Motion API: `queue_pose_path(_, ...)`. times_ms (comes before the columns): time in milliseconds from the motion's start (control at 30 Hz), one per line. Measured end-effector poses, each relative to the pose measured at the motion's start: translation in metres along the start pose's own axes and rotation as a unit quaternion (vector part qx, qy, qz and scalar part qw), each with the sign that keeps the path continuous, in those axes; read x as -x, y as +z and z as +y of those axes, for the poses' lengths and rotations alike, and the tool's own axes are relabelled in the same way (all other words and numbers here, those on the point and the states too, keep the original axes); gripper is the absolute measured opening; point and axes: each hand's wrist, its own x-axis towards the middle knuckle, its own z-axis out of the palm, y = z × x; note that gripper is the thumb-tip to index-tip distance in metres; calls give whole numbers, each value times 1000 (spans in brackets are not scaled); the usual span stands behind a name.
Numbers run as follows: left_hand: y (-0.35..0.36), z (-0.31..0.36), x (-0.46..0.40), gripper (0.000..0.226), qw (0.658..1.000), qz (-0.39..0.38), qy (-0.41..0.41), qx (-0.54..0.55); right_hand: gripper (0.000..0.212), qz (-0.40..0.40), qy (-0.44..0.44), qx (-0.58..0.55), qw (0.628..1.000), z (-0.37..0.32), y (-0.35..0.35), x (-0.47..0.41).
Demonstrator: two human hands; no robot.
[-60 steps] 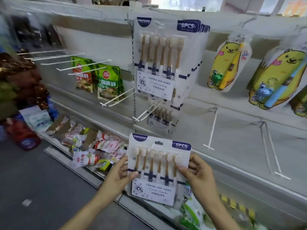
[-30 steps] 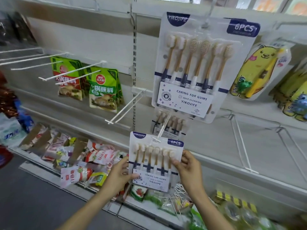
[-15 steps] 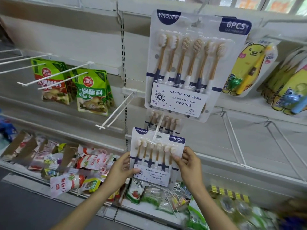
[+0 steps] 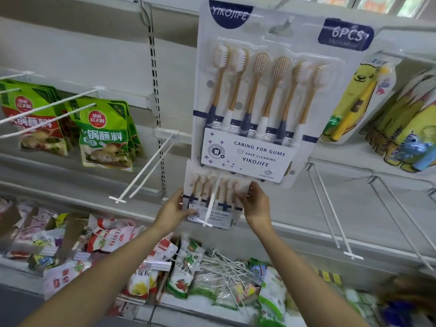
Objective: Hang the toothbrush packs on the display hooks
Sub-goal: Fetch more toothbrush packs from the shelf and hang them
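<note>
Both arms reach up and forward to the shelf wall. The left hand [image 4: 173,210] grips the left edge of a toothbrush pack [image 4: 213,201], thumb on its front; the right hand [image 4: 256,204] pinches the right edge, fingers curled round it. The hands stay apart, the pack between them.

The pack is a white card with a row of tan-handled brushes and dark bands, upright, facing the camera. A white hook [image 4: 211,204] juts out across its front, the crossbar tip near the lower label. Whether the wire passes through the pack's hang hole cannot be told: the top is hidden behind a bigger pack [image 4: 266,97] hanging just above.

Left: green sauce pouches [image 4: 106,133] on hooks and an empty double hook [image 4: 146,171]. Right: yellow bear-shaped brush packs [image 4: 354,102] and bare hooks [image 4: 330,208]. Below: a bin shelf [image 4: 165,310] of mixed packets with loose white hooks [image 4: 226,267].
</note>
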Motion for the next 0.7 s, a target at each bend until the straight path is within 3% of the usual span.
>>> queue_pose_path(100,3,5,-17,42,1000,0,9,-12,14,13,13,39,999,5,5,-9)
queue_pose_path(233,6,-2,-26,34,999,5,5,-53,23,18,4,79,997,10,4,-10)
queue_pose_path(400,17,-17,-19,36,994,23,-14,-108,6,10,5,105,994,23,-17,5)
queue_pose_path(567,30,-43,-7,28,983,19,-62,-171,13,12,6,134,991,39,-48,28)
queue_pose_path(700,55,-34,11,19,983,6,-8,-183,20,-4,-18,204,979,49,-75,54)
